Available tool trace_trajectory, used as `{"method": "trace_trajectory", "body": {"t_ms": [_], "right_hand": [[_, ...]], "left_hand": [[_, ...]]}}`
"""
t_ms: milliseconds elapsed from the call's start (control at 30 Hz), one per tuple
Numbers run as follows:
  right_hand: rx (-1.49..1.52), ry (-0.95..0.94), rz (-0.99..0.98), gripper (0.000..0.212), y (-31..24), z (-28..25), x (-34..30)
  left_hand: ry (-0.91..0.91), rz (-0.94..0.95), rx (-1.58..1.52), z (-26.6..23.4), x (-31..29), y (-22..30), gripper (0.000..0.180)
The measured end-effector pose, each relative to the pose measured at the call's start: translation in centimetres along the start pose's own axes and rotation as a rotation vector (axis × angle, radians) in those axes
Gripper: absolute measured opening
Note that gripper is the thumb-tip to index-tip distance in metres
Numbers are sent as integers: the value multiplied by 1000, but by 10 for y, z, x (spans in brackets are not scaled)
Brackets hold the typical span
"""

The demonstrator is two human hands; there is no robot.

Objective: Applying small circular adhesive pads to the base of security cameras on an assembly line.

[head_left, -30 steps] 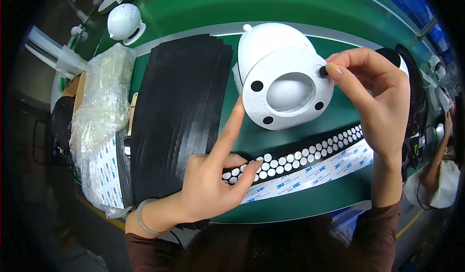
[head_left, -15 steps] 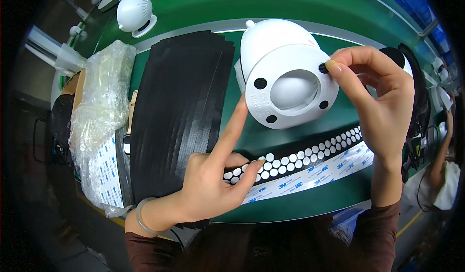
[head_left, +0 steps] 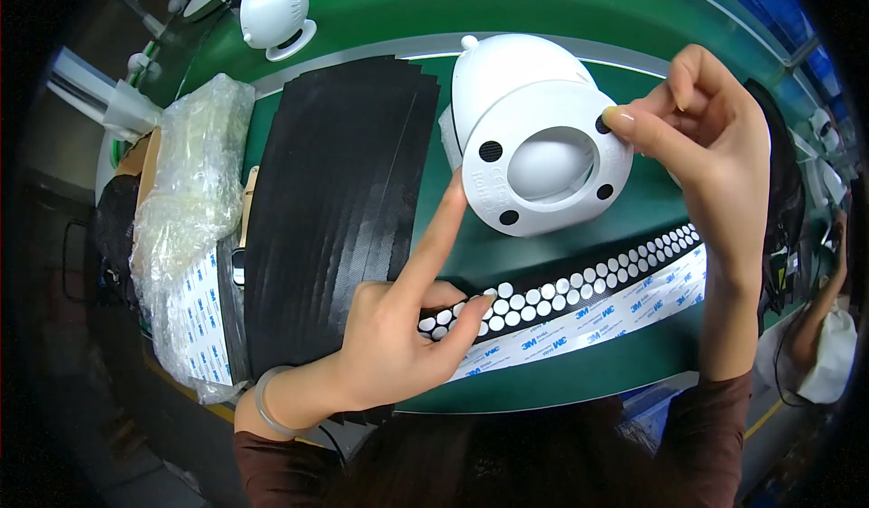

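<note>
A rounded white device (head_left: 511, 60) lies tipped over, its oval base (head_left: 557, 105) facing me. Around the opening in that base are black round foot pads (head_left: 490, 151). My right hand (head_left: 720, 151) presses its thumb on the pad (head_left: 602, 124) at the upper right, its other fingers curled apart from the thumb. My left hand (head_left: 389, 336) pinches a black strip with rows of white round pads (head_left: 561, 294) between thumb and bent fingers. Its straight index finger touches the base's left edge. Along the strip's near side runs white printed backing (head_left: 579, 329).
A stack of black sheets (head_left: 339, 200) lies left of the device. Farther left is a bubble-wrapped bundle (head_left: 195, 173). Another white device (head_left: 274, 15) stands on the green belt (head_left: 407, 6) beyond. A co-worker's arm (head_left: 819, 300) shows at the far right.
My right index finger has lifted away from the base while the thumb stays on the pad. The white device on the belt has moved to the right. My left hand has hardly moved.
</note>
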State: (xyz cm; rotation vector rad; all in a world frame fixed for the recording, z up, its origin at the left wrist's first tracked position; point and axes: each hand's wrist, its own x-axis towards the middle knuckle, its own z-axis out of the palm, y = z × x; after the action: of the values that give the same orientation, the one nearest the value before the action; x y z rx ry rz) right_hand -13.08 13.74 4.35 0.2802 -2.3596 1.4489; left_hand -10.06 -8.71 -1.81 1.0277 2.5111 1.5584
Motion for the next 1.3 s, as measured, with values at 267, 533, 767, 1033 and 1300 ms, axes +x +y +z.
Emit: {"method": "trace_trajectory", "body": {"t_ms": [267, 533, 767, 1033, 1300], "right_hand": [[-478, -415, -671, 46, -13, -11, 34], [-881, -1009, -668, 17, -70, 30, 69], [-365, -512, -284, 23, -17, -10, 182], [-1003, -15, -503, 19, 135, 35, 195], [-1006, -216, -179, 17, 192, 38, 183]], "left_hand": [[28, -44, 5, 3, 1, 3, 70], [61, -106, 27, 5, -8, 9, 38], [-55, -87, 77, 0, -15, 8, 21], [-8, -55, 74, 9, -8, 9, 11], [-35, -343, 88, 0, -9, 14, 22]]}}
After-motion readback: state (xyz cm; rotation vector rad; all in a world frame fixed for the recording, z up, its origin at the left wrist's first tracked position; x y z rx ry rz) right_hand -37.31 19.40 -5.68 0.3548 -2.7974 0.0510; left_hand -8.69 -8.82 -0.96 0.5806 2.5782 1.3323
